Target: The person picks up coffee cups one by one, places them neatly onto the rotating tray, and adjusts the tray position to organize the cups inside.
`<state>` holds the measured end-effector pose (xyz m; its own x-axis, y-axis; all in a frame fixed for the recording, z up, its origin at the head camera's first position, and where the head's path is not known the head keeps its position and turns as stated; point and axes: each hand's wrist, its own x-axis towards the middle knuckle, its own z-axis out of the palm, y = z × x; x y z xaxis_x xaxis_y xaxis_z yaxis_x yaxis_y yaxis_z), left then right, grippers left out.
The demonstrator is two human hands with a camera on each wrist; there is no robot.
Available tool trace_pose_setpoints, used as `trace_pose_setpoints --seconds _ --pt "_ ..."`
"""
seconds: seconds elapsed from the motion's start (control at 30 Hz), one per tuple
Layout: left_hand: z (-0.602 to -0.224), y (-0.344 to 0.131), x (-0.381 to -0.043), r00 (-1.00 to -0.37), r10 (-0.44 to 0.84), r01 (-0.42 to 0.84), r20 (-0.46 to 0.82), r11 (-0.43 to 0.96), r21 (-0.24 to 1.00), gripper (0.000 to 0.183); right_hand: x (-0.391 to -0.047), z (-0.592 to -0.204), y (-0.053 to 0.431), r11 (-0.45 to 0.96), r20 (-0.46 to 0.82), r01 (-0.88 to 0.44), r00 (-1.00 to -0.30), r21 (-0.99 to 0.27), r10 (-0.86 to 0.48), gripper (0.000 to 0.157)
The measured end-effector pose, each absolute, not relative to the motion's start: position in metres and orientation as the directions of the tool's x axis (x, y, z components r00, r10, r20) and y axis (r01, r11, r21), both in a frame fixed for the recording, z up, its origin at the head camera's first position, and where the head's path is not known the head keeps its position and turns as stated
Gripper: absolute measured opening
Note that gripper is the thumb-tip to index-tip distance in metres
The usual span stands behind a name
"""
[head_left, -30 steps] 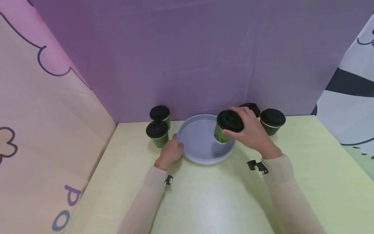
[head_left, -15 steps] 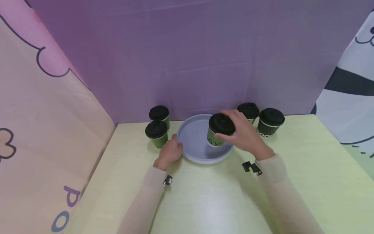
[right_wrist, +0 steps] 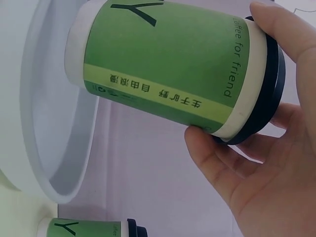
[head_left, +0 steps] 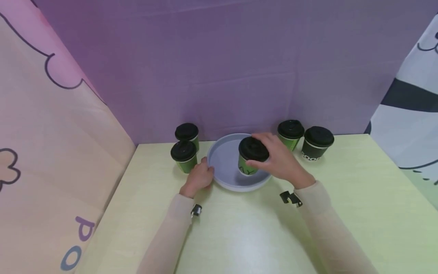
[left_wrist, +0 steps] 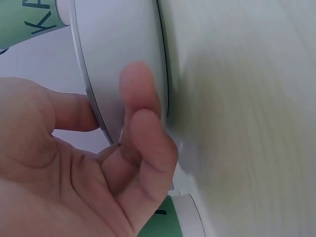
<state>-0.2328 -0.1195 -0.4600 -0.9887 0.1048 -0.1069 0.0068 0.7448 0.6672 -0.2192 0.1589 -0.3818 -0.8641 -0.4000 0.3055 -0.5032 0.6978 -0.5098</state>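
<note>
Leftward and nearer the wearer since the earlier frame, the held cup (head_left: 252,150) is moving over the round tray (head_left: 222,163) in the head view. Left of the tray, a near cup (head_left: 184,154) and a far cup (head_left: 187,132) are standing; right, a green cup (head_left: 290,131) and a black cup (head_left: 316,140).

In the left wrist view, the left hand (left_wrist: 74,168) is clamping the tray's rim between thumb and curled fingers.

In the right wrist view, the right hand (right_wrist: 269,173) is gripping the held cup around its lid and upper wall; whether its base is touching the tray, I cannot tell.
</note>
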Motion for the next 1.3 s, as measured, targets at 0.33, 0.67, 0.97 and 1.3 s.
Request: trace_pose_setpoints --seconds 0.33,0.67,0.97,1.3 --pt "-0.46 -0.12 -0.233 -0.984 0.129 0.009 -0.12 0.718 0.696 0.052 -0.218 -0.389 0.147 0.67 0.335 -0.556 -0.831 -0.492 -0.444 0.09" --pt "-0.462 -0.122 -0.234 -0.984 0.145 0.032 -0.102 0.709 0.705 0.048 -0.219 -0.403 0.132 0.635 0.382 -0.625 -0.781 -0.454 -0.495 0.086" --pt "-0.462 -0.122 -0.235 -0.987 0.138 0.036 -0.086 0.698 0.715 0.041 -0.216 -0.411 0.123 0.631 0.389 -0.65 -0.759 -0.424 -0.522 0.087" --pt "-0.462 -0.122 -0.235 -0.989 0.121 0.027 -0.081 0.697 0.716 0.043 -0.216 -0.418 0.114 0.639 0.373 -0.644 -0.765 -0.422 -0.525 0.087"
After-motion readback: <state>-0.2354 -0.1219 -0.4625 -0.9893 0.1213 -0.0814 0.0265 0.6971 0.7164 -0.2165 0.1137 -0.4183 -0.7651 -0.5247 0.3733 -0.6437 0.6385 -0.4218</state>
